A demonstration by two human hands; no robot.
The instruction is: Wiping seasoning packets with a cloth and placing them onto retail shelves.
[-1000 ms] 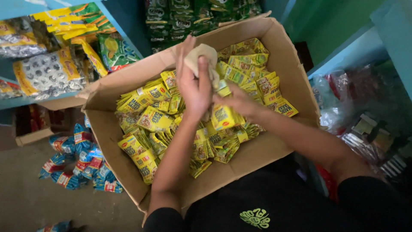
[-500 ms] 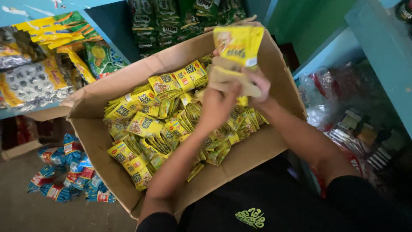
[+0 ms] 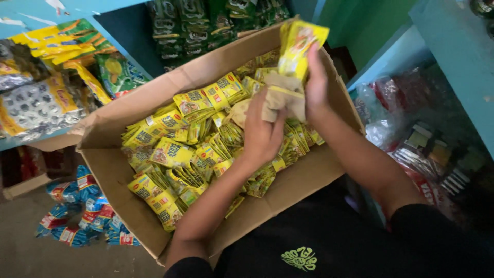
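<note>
A large cardboard box (image 3: 116,170) rests on my lap, filled with several small yellow sachets (image 3: 175,149). Over its far right corner my right hand (image 3: 315,82) holds up a strip of yellow sachets (image 3: 297,47). My left hand (image 3: 262,131) presses a crumpled tan cloth (image 3: 285,98) against the lower end of that strip. Both hands meet above the box's contents.
Blue shelves at upper left hold yellow, green and silver snack packets (image 3: 46,87). Dark green packets (image 3: 200,25) hang behind the box. Blue and red packets (image 3: 77,216) lie on the floor at lower left. Plastic-wrapped goods (image 3: 411,134) fill the shelf on the right.
My hands rose from among the sachets in the box, lifting a strip of yellow sachets up to the far right corner. The cloth stays in my left hand against it.
</note>
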